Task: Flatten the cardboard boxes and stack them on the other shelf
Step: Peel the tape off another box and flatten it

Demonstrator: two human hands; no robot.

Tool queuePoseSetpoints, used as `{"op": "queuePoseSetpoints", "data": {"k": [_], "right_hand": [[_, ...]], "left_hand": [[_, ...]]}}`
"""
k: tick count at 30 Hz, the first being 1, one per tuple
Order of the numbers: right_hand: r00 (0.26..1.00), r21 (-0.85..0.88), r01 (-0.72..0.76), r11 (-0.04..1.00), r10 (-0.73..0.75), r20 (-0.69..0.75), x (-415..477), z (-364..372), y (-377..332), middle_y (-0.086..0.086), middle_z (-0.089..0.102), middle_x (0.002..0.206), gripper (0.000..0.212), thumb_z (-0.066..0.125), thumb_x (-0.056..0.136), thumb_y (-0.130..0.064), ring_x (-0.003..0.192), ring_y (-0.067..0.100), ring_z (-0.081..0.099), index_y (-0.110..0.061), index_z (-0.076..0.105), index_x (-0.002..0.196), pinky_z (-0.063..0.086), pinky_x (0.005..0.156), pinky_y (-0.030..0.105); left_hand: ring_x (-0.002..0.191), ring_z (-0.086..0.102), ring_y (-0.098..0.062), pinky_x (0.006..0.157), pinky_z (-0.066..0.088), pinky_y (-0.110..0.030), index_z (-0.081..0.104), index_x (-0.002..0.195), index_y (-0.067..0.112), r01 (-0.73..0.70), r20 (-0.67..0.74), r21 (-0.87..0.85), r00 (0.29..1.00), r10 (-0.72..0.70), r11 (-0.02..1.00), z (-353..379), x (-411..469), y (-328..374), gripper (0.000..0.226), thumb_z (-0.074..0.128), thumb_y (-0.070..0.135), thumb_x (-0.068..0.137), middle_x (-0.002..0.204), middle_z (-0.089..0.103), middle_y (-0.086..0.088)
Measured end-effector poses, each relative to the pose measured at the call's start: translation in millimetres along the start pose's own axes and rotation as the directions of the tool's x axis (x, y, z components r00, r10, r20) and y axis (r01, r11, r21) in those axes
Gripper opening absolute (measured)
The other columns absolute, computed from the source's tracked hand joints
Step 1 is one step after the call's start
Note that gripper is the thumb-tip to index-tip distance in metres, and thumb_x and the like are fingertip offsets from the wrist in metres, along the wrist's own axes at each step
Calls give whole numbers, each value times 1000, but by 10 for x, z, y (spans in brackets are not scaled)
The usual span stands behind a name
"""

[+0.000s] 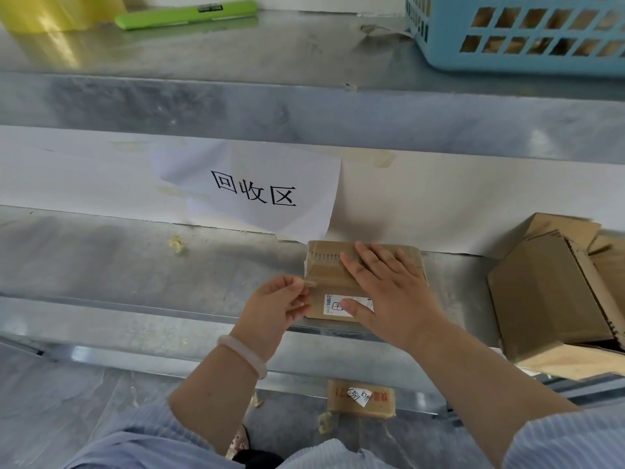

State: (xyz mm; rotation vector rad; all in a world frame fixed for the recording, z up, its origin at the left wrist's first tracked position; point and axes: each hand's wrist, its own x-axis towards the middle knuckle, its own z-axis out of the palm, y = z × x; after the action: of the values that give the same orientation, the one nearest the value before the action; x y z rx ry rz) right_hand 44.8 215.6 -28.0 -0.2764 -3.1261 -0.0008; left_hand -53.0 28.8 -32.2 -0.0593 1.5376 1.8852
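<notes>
Striped blue sleeves (142, 445) reach to a small cardboard box (324, 269) on the metal shelf (135, 265). The right hand (385, 292) lies flat on it, fingers spread. The left hand (277, 306) pinches clear tape (309, 283) at its left edge. Beyond the fingers hangs a paper sign (257, 191); opened cartons (548, 299) sit right of the right hand, and a blue basket (524, 32) stands above.

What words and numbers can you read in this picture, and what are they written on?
"回收区": white paper sheet on the wall behind the shelf.
"5301", then more handwritten digits I can't make out: white slip on the lower box.
Red print on that box: blurred.
White label on the small box: too small.
Black label on the green case: blurred.
</notes>
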Motion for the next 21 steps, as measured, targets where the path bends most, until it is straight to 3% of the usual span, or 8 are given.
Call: {"op": "queuePoseSetpoints", "data": {"k": [4, 6, 8, 10, 14, 18, 21], "right_hand": [[1000, 5, -2, 1000, 2, -5, 0, -3, 1, -7, 9, 162, 79, 6, 82, -74, 149, 16, 7, -38, 6, 153, 5, 120, 42], [1000, 17, -6, 1000, 6, -11, 3, 0, -1, -6, 13, 162, 79, 9, 83, -74, 148, 16, 11, -37, 10, 153, 7, 120, 43], [1000, 26, -9, 1000, 10, -12, 6, 7, -1, -6, 15, 161, 78, 10, 83, -74, 148, 17, 12, -37, 12, 152, 7, 120, 43], [1000, 26, -8, 1000, 9, -10, 9, 16, 4, -7, 13, 162, 78, 8, 83, -74, 148, 16, 10, -38, 10, 152, 6, 120, 43], [998, 91, -45, 995, 48, -37, 36, -14, -22, -9, 17, 160, 73, -1, 85, -70, 147, 13, 12, -43, 19, 150, 5, 120, 39], [992, 177, -108, 978, 117, -39, 107, -67, -46, -14, 27, 156, 61, 11, 90, -64, 144, 11, 18, -48, 33, 144, 9, 119, 36], [992, 176, -116, 978, 124, -35, 108, -71, -34, -16, 28, 155, 56, 20, 91, -64, 143, 10, 20, -49, 36, 142, 10, 119, 35]], "left_hand": [[80, 60, -21, 82, 56, -37, 62, 83, 6, -50, 0, -46, 999, 50, 998, 38, 5, -22, 16, 53, 8, 95, 73, 63, -6], [78, 62, -19, 79, 56, -33, 60, 81, 9, -179, -53, 118, 981, 186, 977, 62, 18, -39, 16, 53, 9, 95, 73, 64, -3], [74, 64, -14, 69, 53, -23, 59, 78, 18, -310, -91, 462, 916, 392, 831, 48, 38, -48, 16, 58, 13, 93, 76, 67, 2], [76, 66, -8, 61, 50, -15, 56, 83, 33, -359, -45, 646, 863, 503, 673, 32, 37, -26, 17, 67, 22, 87, 88, 66, 6], [81, 64, 0, 65, 52, -14, 50, 93, 50, -463, 60, 674, 811, 582, 575, -17, 43, 88, 39, 75, 24, 80, 98, 63, 18], [92, 62, -4, 82, 52, -22, 72, 98, 25, -548, 332, 806, 730, 597, 222, -69, 79, 246, 16, 73, 22, 83, 101, 66, 15], [91, 60, -7, 83, 52, -24, 72, 100, 23, -560, 421, 823, 715, 558, 97, -57, 101, 321, 16, 71, 23, 84, 100, 66, 11]]}}
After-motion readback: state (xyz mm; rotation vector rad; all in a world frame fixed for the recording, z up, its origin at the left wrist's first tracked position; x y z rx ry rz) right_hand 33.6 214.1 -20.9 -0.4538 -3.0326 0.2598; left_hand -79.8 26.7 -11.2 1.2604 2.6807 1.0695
